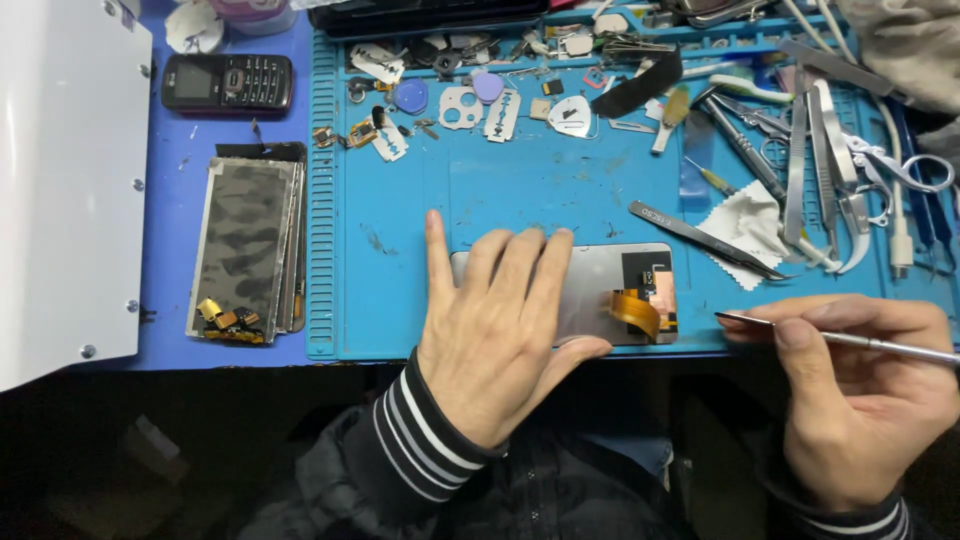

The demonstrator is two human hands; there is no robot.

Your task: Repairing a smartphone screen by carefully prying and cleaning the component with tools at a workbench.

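Blue mat [560, 190] carries the work: a phone screen [600, 285] lies face down near its front edge, flex cable [637, 312] and small board at the right end. Your left hand [495, 335] rests flat on the screen, fingers spread and extended, gripping nothing; it only presses the panel down. Your right hand [860, 390] is closed in a pinch around a thin metal spudger [840, 338], its flat tip just right of the screen and not touching it.

Hazards, as a judgement:
- The orange flex cable bulges upward. A tip driven under it at a steep angle could tear it.
- Uneven pressure from the flat palm could crack the glass.
- Tweezers [700, 238] and a cloth [745, 225] lie near the spudger; a wide sweep of the wrist could knock them.
- Loose razor blades [502, 115] lie at the mat's far side, well apart from both hands.
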